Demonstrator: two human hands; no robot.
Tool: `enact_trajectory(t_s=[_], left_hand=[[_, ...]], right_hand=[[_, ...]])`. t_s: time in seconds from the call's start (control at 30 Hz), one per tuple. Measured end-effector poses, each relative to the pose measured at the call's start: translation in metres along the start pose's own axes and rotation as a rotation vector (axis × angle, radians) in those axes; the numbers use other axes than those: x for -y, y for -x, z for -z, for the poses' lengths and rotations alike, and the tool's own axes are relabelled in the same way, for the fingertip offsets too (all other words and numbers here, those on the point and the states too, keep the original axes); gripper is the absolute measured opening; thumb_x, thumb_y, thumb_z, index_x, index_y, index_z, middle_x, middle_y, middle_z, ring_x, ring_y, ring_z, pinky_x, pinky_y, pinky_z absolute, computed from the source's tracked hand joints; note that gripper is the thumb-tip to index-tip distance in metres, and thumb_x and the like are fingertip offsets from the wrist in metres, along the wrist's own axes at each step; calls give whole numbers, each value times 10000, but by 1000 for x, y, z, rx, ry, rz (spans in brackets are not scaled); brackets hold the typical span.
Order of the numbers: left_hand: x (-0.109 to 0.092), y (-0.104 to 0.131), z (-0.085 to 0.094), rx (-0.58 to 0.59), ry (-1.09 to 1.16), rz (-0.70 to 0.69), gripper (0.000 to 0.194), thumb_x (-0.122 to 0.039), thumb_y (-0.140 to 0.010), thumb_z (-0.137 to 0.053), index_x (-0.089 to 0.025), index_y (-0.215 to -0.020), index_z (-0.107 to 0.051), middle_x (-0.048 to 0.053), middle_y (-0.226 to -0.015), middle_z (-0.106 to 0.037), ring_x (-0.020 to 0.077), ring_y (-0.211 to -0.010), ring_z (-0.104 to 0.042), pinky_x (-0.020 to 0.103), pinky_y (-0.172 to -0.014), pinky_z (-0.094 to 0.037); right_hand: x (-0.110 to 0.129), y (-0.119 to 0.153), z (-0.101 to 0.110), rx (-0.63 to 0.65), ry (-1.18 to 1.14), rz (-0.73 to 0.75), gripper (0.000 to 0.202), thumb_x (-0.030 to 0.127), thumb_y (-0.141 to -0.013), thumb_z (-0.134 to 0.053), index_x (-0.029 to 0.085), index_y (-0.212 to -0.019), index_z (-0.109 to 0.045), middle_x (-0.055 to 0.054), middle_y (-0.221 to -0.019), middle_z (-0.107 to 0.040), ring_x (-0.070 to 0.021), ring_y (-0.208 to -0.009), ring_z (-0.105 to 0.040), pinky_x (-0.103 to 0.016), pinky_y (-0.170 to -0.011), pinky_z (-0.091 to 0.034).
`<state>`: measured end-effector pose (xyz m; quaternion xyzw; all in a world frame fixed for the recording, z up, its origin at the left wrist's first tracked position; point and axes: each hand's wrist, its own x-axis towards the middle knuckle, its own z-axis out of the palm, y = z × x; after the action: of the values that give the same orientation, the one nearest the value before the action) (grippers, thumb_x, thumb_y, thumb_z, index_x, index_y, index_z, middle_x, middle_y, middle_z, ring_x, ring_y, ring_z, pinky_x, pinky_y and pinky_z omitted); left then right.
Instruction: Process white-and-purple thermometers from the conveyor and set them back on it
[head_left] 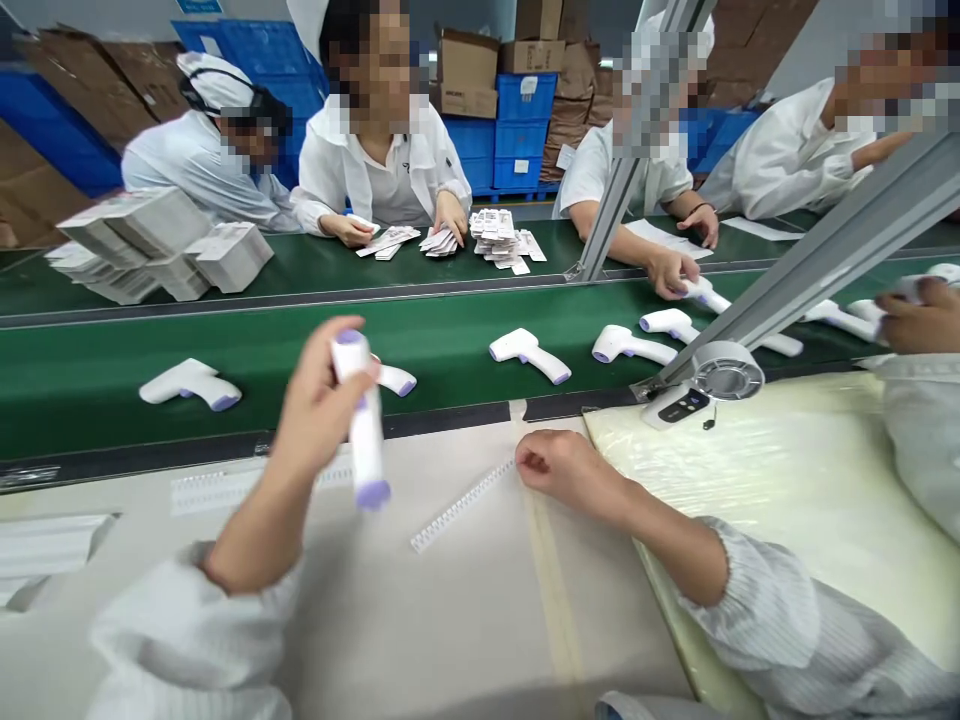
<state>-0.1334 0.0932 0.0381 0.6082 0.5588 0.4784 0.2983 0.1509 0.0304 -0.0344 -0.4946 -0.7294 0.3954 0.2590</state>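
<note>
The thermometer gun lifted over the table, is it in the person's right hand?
No, the left hand grips that infrared thermometer, while the right hand is at one end of a narrow strip.

"How many thermometers (529,355) lay before you on the belt (450,318)?"

"At least six; the right-hand ones overlapped too much for your exact count; one more thermometer (366,430) was in your left hand (319,405)."

"And otherwise?"

"You had one strip (461,508) at your right hand (559,462); one fan (679,405); four co-workers (382,180) across the belt."
</note>
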Motion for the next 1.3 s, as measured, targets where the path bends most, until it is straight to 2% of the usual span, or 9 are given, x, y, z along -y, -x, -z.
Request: enact_trajectory(t_s=[0.07,0.17,0.23,0.3,0.47,0.77,1.0,1.17,1.3], left_hand=[[-17,36,-36,151,190,101,680,-425,-764,-732,-262,-1378,-492,36,-960,-643,220,-827,-629,394,-743,-571],[-35,70,-76,245,359,165,606,-410,-782,-735,-272,-1320,-492,24,-995,-617,171,-764,-602,310,-660,-541],[-43,78,-92,238,379,165,514,-396,-794,-730,-269,-1243,-514,7,-991,-585,129,-713,-546,265,-628,-488],[-48,81,-100,225,376,176,459,-384,-808,-714,-263,-1200,-510,-8,-964,-556,113,-702,-502,244,-629,-449],[-52,85,-105,246,403,238,457,-363,-821,-645,-253,-1226,-463,-6,-1015,-526,121,-742,-481,251,-661,-422],[-44,87,-105,264,431,301,484,-375,-843,-550,-292,-1308,-446,18,-1149,-526,185,-963,-522,284,-748,-401],[-43,88,-106,248,405,255,435,-500,-948,-513,-276,-1318,-460,47,-1260,-544,226,-1129,-533,300,-804,-413],[-42,88,-106,240,358,233,439,-524,-968,-503,-266,-1320,-460,58,-1263,-556,234,-1136,-545,324,-865,-433],[-36,88,-106,210,341,179,405,-514,-967,-518,-250,-1273,-497,73,-1291,-548,242,-1124,-550,343,-886,-453]], right_hand=[[14,0,5,-75,-389,-9,64,198,-814,-690,200,-751,-678,-21,-801,-715,-162,-730,-645,-296,-696,-509],[41,-5,11,-184,-863,36,192,382,-745,-805,209,-758,-722,-34,-919,-737,-160,-753,-655,-321,-720,-547],[55,-10,10,-251,-1019,74,209,387,-701,-835,214,-703,-718,-26,-918,-718,-150,-729,-629,-316,-689,-545],[62,-14,6,-306,-1069,85,185,352,-684,-838,218,-663,-713,-19,-881,-692,-143,-705,-595,-299,-640,-524],[57,-15,-3,-403,-1004,65,101,290,-687,-803,222,-660,-734,-31,-898,-674,-170,-792,-605,-309,-698,-513],[54,-17,-5,-429,-1000,74,67,266,-702,-790,233,-672,-739,-13,-889,-655,-172,-840,-622,-321,-772,-491],[54,-16,-5,-448,-993,98,67,269,-717,-783,229,-688,-737,-13,-871,-665,-175,-842,-623,-328,-793,-491],[57,-15,-4,-447,-989,106,80,266,-714,-789,224,-688,-727,-11,-862,-665,-172,-842,-624,-332,-810,-495],[57,-20,-1,-415,-1118,15,214,264,-619,-874,210,-682,-677,9,-876,-649,-146,-799,-606,-305,-758,-493]])
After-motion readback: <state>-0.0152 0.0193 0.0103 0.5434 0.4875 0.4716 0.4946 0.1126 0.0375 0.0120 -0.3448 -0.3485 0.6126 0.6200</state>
